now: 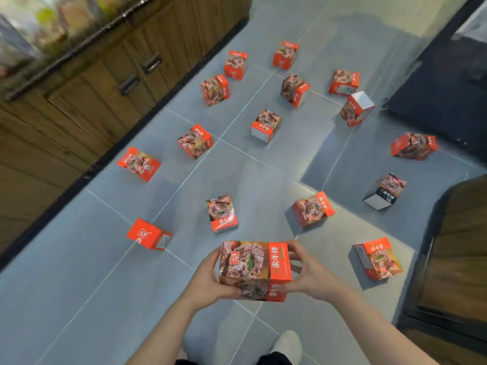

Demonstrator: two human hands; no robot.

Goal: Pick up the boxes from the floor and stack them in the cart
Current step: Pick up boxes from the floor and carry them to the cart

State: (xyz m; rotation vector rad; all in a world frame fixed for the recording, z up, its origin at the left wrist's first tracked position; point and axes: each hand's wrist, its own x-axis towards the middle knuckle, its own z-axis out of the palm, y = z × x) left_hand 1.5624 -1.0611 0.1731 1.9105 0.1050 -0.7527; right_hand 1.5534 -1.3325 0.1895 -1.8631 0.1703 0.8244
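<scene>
While both hands clasp it, one red box [254,270] hangs above the floor [66,299]. Left hand [208,277] curls round its left side, thumb under the near edge; right hand [303,275] curls round its right side. Firm grip on both. Fifteen more boxes lie scattered over grey tiles, nearest ones [222,213] and [313,208] just beyond. Wooden cabinets [87,96] line the left wall. White shoe [288,343] below.
</scene>
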